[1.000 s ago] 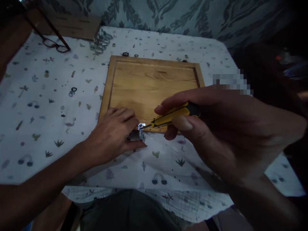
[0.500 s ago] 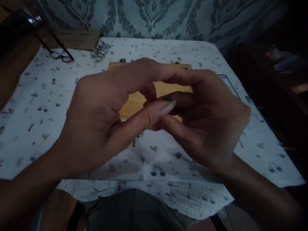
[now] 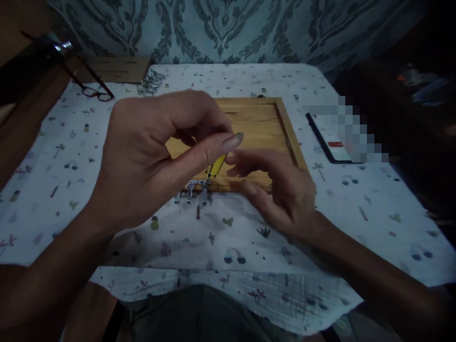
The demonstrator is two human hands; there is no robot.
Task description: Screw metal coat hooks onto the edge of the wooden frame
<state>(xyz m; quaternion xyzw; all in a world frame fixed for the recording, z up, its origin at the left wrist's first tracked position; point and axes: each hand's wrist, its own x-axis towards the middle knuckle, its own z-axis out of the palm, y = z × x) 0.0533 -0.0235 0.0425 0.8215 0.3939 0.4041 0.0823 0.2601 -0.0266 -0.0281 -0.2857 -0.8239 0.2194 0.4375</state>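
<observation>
My left hand (image 3: pixel 153 156) is closed, thumb against bent fingers, over the near left part of a wooden tray-like board (image 3: pixel 285 123). From under its thumb a slim yellow tool with black marks (image 3: pixel 217 166) points down towards the board's near edge; the rest of it is hidden by the hand. Small metal clips (image 3: pixel 190 190) sit along that edge just below the tip. To the right, my right hand (image 3: pixel 285 194) has its fingers curved and apart from the thumb, with nothing seen between them. Its fingertips are close to the yellow tool, slightly blurred.
A phone (image 3: pixel 331 147), partly pixelated, lies right of the board. Red-framed glasses (image 3: pixel 96 94) rest at the back left, near a heap of metal clips (image 3: pixel 152 81) and a cardboard piece (image 3: pixel 114 70). A printed cloth (image 3: pixel 228 237) covers the table; a patterned wall stands behind.
Both hands were together at the fingertips over the board. My right hand has drawn down and away, its fingers parting. The yellow tool under my left hand and the clips now show.
</observation>
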